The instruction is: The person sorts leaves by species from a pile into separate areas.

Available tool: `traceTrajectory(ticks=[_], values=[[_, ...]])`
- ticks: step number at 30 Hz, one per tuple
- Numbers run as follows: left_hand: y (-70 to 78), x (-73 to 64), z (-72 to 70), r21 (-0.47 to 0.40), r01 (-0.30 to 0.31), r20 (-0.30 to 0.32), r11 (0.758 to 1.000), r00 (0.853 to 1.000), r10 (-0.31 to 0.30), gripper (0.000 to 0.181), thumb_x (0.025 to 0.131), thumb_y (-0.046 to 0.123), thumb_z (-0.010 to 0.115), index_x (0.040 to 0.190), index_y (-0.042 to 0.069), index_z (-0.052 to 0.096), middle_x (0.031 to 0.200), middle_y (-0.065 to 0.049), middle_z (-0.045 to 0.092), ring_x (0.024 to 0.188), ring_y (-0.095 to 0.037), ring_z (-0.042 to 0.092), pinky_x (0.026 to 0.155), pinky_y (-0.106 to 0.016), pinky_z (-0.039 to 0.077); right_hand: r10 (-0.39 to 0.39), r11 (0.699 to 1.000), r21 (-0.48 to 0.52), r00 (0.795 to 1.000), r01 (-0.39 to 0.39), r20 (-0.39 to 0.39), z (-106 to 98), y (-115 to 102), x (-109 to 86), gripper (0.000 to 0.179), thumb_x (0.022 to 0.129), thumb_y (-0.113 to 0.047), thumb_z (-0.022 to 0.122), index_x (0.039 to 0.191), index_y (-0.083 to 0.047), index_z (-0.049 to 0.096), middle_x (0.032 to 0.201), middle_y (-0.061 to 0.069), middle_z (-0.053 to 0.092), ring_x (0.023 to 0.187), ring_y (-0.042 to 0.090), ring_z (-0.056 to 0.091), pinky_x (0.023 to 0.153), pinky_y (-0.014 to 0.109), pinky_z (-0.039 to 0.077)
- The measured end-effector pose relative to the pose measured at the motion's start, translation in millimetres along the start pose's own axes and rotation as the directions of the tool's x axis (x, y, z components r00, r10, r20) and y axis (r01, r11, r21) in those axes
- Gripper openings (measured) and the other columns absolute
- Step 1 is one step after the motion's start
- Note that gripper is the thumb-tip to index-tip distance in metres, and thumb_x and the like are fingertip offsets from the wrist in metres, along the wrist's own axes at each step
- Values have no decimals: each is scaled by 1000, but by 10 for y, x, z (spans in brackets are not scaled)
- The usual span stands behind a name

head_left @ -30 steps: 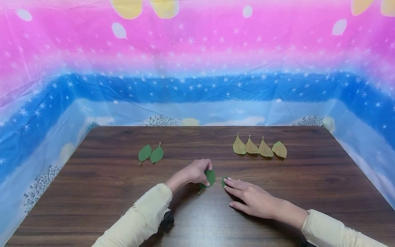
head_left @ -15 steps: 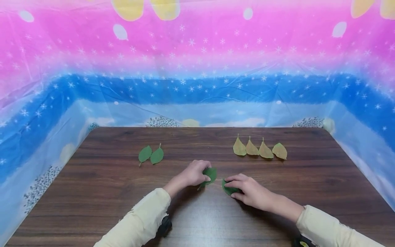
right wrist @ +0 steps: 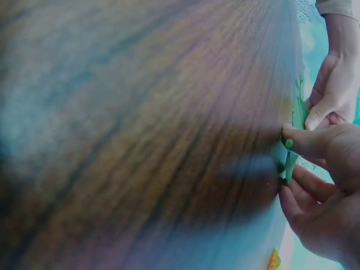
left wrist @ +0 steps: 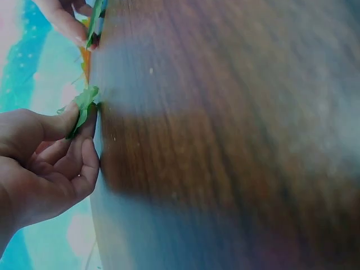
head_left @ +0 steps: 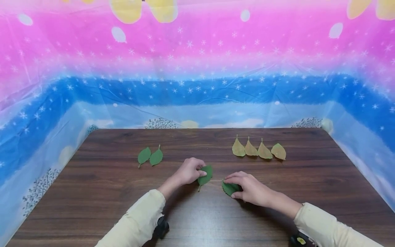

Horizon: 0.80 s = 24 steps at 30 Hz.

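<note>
My left hand [head_left: 189, 171] pinches a green leaf [head_left: 207, 175] between thumb and fingers, the stem pointing down toward the near side. In the left wrist view that leaf [left wrist: 83, 110] shows close to the tabletop. To the right, my right hand [head_left: 251, 188] grips a second green leaf [head_left: 229, 188], thumb at its near edge and fingertips at its far edge. The right wrist view shows this leaf [right wrist: 291, 163] between thumb and fingers, partly hidden, low at the table surface. A small gap separates the two held leaves.
Two green leaves [head_left: 150, 156] lie side by side at the back left of the brown wooden table [head_left: 108, 206]. A row of several yellowish leaves [head_left: 258, 150] lies at the back right. A colourful cloth [head_left: 197, 89] hangs around the table's edges.
My left hand has drawn slightly left with its leaf, which now shows more fully. My right hand's fingers, earlier laid flat over the other leaf, have curled to take hold of it.
</note>
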State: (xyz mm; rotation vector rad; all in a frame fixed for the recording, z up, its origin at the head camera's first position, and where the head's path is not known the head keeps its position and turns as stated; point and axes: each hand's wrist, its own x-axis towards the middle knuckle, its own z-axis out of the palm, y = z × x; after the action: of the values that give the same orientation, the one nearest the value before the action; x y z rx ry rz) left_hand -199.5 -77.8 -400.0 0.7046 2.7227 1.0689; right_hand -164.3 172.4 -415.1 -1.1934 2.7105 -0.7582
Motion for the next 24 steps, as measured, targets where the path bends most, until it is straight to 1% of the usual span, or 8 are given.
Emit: traceTrajectory(ticks=[2,5,9,13,15,18,20,24], values=[[-19,-15,-18,-11,3,-9,1000,1000,-3,9,88,-1,67,96,-4,70,92,-13,69,91,-30,66,75,-33,53,4,1000,4,1000,-4,-14,2,11,-2,41,82,-8,77,122,-2,65,120,10,61,110,28,57,85,40,51],[-42,-30,-48,-33,37,-14,999,999,-37,11,88,-4,66,98,-5,70,94,-14,69,93,-30,66,76,-34,53,13,1000,11,999,-13,-34,2,27,-7,43,81,-9,79,121,-3,65,117,9,61,105,25,58,81,37,51],[-82,-34,-88,-51,88,-22,995,996,-90,12,86,-5,67,97,-4,70,88,-12,69,88,-26,65,76,-33,53,23,999,46,999,-21,-48,2,51,-10,44,78,-8,80,119,-3,65,113,7,60,96,19,59,73,29,52],[-139,-37,-139,-45,135,-41,990,990,-137,14,84,-4,71,98,-3,69,84,-8,65,83,-22,62,76,-33,52,34,996,88,998,-29,-52,-3,59,-15,44,77,-8,81,118,-4,64,111,7,59,87,13,58,67,24,51],[-181,-41,-176,-21,143,-57,989,988,-144,16,84,-2,72,99,-3,68,85,-8,65,84,-22,61,76,-34,51,40,995,95,998,-35,-53,-6,62,-19,44,77,-8,82,117,-4,64,111,7,59,84,12,57,65,24,50],[-250,-45,-250,1,159,-84,987,984,-159,16,85,-1,71,101,-3,68,90,-10,66,88,-26,62,78,-37,51,41,996,86,998,-36,-57,-3,66,-24,44,78,-9,82,118,-4,64,112,7,60,86,13,58,67,25,51],[-306,-54,-316,13,161,-108,987,981,-159,16,87,-1,69,102,-4,68,92,-12,67,90,-27,63,79,-37,52,37,997,67,998,-34,-57,0,70,-27,44,78,-10,81,119,-3,65,114,8,60,92,17,60,69,26,52],[-420,-81,-460,-20,187,-139,982,972,-188,19,88,-5,64,107,-8,66,95,-15,66,92,-30,62,80,-38,52,29,999,32,998,-27,-62,7,67,-36,44,79,-12,80,119,-1,66,118,10,61,101,23,61,74,28,52]])
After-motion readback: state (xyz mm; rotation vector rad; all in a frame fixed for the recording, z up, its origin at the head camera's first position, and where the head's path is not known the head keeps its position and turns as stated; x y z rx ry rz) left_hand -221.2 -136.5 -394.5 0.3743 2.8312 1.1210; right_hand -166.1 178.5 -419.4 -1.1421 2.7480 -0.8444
